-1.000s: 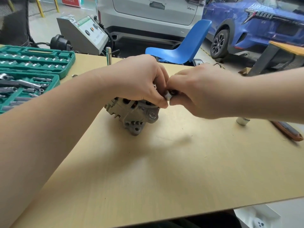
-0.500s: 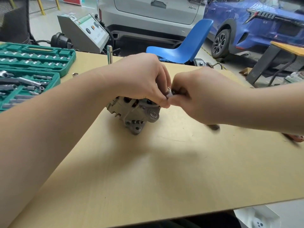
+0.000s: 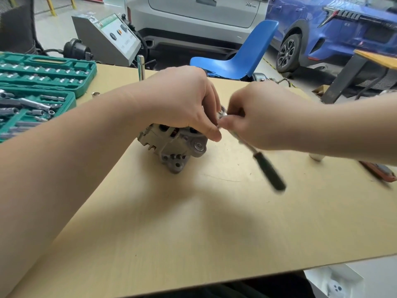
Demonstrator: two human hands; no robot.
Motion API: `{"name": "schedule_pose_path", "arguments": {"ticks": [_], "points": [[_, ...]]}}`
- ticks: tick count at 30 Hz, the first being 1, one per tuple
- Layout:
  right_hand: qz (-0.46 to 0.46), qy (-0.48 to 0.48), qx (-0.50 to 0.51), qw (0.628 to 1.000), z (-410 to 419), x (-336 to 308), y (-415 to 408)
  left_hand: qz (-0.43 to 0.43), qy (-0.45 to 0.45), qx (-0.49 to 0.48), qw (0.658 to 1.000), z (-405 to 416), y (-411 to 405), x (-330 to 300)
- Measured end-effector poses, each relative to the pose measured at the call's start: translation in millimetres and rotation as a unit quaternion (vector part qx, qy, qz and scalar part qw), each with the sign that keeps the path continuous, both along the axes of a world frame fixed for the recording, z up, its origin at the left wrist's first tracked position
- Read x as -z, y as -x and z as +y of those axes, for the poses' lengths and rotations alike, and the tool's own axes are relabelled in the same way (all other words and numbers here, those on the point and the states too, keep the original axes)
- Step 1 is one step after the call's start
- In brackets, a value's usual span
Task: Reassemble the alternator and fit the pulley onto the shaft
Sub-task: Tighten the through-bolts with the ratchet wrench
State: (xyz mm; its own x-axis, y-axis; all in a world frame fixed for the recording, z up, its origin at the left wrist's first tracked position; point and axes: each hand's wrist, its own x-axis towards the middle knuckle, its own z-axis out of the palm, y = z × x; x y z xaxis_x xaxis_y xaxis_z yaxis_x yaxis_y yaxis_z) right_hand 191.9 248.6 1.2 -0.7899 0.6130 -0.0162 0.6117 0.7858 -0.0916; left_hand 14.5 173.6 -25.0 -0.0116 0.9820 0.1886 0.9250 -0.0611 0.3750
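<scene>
A grey cast alternator (image 3: 171, 145) stands on the pale wooden table (image 3: 193, 222), its mounting lugs facing me. My left hand (image 3: 182, 104) curls over its top and hides the shaft and pulley. My right hand (image 3: 257, 117) grips the head end of a ratchet wrench (image 3: 268, 168) at the alternator's top right. The wrench's black handle slants down to the right, blurred by motion. The fingertips of both hands meet at the wrench head.
An open green socket set (image 3: 43, 82) fills the table's far left. A chrome extension bar (image 3: 141, 67) stands upright behind the alternator, a loose socket (image 3: 95, 94) near it. At the right lie a small socket (image 3: 316, 157) and an orange-handled tool (image 3: 380, 172). A blue chair (image 3: 240, 57) stands beyond the table.
The ratchet's black handle has swung out from under my right hand and now points down to the right. My left hand stays on the alternator, which has not moved.
</scene>
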Motion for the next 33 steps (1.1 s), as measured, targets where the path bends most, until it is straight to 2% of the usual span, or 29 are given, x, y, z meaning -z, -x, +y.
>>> {"name": "schedule_pose_path", "arguments": {"ticks": [2,3,6,9,12,14,17,19,23,25,27,30,33], "points": [[0.041,0.138,0.127,0.981,-6,2,6,0.000,0.001,0.004,1.000,2,1,0],[0.049,0.152,0.142,0.977,-7,1,7,-0.003,0.003,0.006,1.000,3,1,0],[0.046,0.094,0.099,0.990,-5,1,1,0.001,-0.002,0.005,1.000,3,1,1],[0.043,0.027,0.008,0.999,-7,0,-6,0.000,-0.004,0.000,1.000,1,0,0],[0.045,-0.052,-0.105,0.992,-11,2,-12,0.002,0.010,0.010,1.000,-1,2,-2],[0.064,-0.063,-0.123,0.988,-10,6,-15,0.012,0.018,0.014,1.000,-1,4,-3],[0.142,0.042,-0.036,0.988,-9,12,-16,0.018,0.016,0.013,1.000,-1,3,-2],[0.220,0.173,0.022,0.960,-11,23,-19,0.032,0.004,0.012,0.999,-1,2,-2],[0.329,0.386,0.113,0.854,-14,36,-26,0.061,-0.016,0.005,0.998,1,0,1],[0.348,0.487,0.145,0.788,-15,38,-29,0.060,-0.017,0.002,0.998,1,0,1],[0.331,0.551,0.152,0.751,-15,43,-31,0.057,-0.019,0.002,0.998,2,-1,1],[0.261,0.573,0.141,0.764,-14,48,-28,0.051,-0.023,0.000,0.998,1,-1,2],[0.232,0.576,0.144,0.770,-7,42,-26,0.003,-0.033,-0.015,0.999,-1,-2,1]]}}
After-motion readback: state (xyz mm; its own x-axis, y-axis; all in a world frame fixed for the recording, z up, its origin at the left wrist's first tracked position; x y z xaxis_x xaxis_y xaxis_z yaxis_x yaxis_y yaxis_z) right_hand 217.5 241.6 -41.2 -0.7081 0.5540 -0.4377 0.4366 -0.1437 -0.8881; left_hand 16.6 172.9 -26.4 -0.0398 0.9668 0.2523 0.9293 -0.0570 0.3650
